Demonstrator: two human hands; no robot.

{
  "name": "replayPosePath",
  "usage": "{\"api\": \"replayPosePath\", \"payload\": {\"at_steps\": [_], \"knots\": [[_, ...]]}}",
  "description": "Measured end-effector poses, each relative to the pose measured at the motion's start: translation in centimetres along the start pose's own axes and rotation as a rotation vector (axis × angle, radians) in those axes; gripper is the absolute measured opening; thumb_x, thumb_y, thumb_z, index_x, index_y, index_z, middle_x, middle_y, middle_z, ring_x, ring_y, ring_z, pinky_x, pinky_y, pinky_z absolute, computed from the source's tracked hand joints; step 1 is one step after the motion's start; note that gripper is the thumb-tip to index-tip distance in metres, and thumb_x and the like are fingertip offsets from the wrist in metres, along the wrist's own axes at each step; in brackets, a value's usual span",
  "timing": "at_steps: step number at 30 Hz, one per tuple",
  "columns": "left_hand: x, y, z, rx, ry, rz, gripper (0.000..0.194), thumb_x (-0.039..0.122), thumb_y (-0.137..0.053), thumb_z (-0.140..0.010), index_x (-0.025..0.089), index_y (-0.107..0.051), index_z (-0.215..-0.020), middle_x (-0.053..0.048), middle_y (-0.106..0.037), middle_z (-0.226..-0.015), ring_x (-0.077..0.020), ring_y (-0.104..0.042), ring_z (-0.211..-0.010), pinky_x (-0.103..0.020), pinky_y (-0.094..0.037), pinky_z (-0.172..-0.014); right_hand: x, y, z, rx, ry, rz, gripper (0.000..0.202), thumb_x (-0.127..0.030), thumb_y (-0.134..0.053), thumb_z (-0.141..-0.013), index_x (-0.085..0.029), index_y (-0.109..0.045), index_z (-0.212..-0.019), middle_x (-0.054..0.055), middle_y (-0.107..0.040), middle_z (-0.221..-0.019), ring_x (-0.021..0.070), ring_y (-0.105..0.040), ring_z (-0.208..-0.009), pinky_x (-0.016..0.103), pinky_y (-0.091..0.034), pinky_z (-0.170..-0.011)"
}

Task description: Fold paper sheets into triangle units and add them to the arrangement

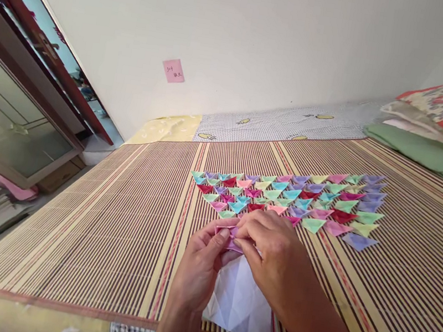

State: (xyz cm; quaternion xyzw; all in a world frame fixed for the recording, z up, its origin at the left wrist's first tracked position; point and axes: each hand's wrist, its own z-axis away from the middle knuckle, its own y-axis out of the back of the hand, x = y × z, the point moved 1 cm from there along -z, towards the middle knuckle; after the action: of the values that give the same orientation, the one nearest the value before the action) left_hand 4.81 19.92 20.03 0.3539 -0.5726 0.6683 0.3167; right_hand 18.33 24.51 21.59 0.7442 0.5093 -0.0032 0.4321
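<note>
Paper (234,245), pink, part-folded, seemingly unfinished — pinched by left hand (204,256) and right hand (271,247), both closed on it, above the mat (111,227), inward of its near edge. White creased sheet (241,304) below — overlapping that edge. Folded pieces (272,195) beyond, in rows, apparently done.

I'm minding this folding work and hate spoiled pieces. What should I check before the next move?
1. Left hand holding the pink paper: ok, thumb on top.
2. Right hand at the pink paper: ok; pinching or only pressing, cannot tell.
3. Pink paper's folds neat: cannot tell, fingers cover much of it.
4. White sheet smooth: not ok, crease lines show.
5. Folded pieces in rows: ok.
</note>
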Motion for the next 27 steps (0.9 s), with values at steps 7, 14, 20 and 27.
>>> {"api": "replayPosePath", "payload": {"at_steps": [7,14,20,27], "knots": [[-0.2,0.0,0.0,-0.024,0.010,-0.032,0.029,0.034,-0.084,-0.084,0.015,-0.081,-0.105,-0.008,-0.081,-0.092,-0.0186,-0.077,-0.085,-0.026,-0.062,-0.076,-0.1,0.1,0.0,0.006,0.013,-0.005,0.024,-0.005,-0.065,-0.092,-0.018,-0.058,-0.072,0.003,-0.063,-0.079,0.0209,-0.055,-0.080,0.036,-0.039,-0.075],[-0.4,0.0,0.0,-0.026,0.006,-0.043,0.029,0.035,-0.083,-0.085,0.015,-0.081,-0.106,-0.008,-0.081,-0.093,-0.0198,-0.077,-0.086,-0.027,-0.062,-0.078,-0.2,-0.1,-0.1,0.063,0.047,0.095,0.028,-0.009,-0.063,-0.095,-0.017,-0.064,-0.069,0.005,-0.059,-0.078,0.0219,-0.050,-0.080,0.036,-0.038,-0.075],[-0.6,-0.3,0.0,0.046,-0.046,-0.169,0.034,0.044,-0.077,-0.088,0.016,-0.081,-0.107,-0.010,-0.081,-0.097,-0.0235,-0.077,-0.090,-0.034,-0.063,-0.081,-0.4,-0.4,-0.1,0.011,0.115,0.169,0.026,-0.006,-0.062,-0.093,-0.016,-0.064,-0.069,0.006,-0.060,-0.078,0.0222,-0.048,-0.078,0.036,-0.036,-0.073],[0.6,-1.2,1.0,0.203,-0.251,-0.690,0.020,0.031,-0.067,-0.095,0.021,-0.083,-0.099,-0.007,-0.081,-0.092,-0.0228,-0.075,-0.083,-0.033,-0.060,-0.074,-0.8,-0.1,-0.1,-0.033,0.105,0.187,0.026,-0.006,-0.062,-0.093,-0.017,-0.063,-0.069,0.006,-0.061,-0.079,0.0230,-0.048,-0.079,0.036,-0.034,-0.071]]}}
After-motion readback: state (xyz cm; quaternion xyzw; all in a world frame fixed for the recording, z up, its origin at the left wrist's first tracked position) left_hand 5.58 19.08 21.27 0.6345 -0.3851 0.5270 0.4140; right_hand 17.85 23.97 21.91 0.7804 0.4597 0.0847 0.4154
